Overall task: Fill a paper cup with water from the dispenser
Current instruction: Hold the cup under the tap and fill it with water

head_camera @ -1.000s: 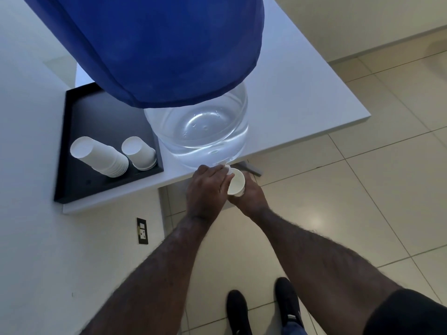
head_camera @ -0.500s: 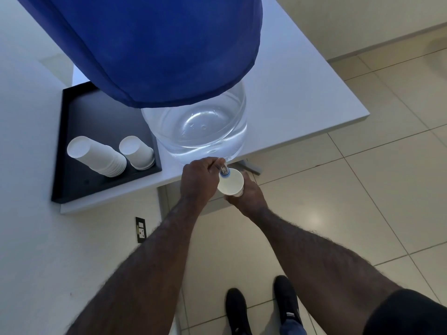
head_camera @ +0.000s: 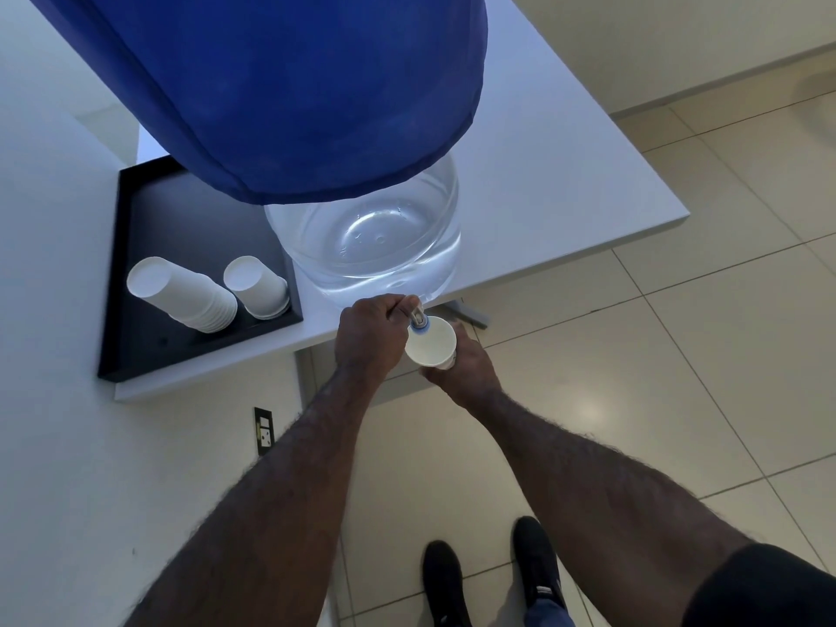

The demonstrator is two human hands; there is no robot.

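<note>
A large clear water jug (head_camera: 366, 246) under a blue cloth cover (head_camera: 280, 83) stands on the white table (head_camera: 565, 183) near its front edge. Its small tap (head_camera: 418, 319) sticks out at the bottom. My left hand (head_camera: 368, 332) is closed on the tap. My right hand (head_camera: 466, 359) holds a white paper cup (head_camera: 432, 343) upright from below, with its mouth right under the tap's spout. I cannot see whether water is flowing.
A black tray (head_camera: 149, 210) on the table's left carries a tilted stack of white paper cups (head_camera: 181, 296) and a shorter stack (head_camera: 258, 287). A wall (head_camera: 54, 445) with a power outlet (head_camera: 264, 432) is on the left. Tiled floor and my black shoes (head_camera: 488, 576) lie below.
My left hand moved off the cup's rim and up onto the tap. The cup went from tilted to upright under the spout, and its open mouth now faces me.
</note>
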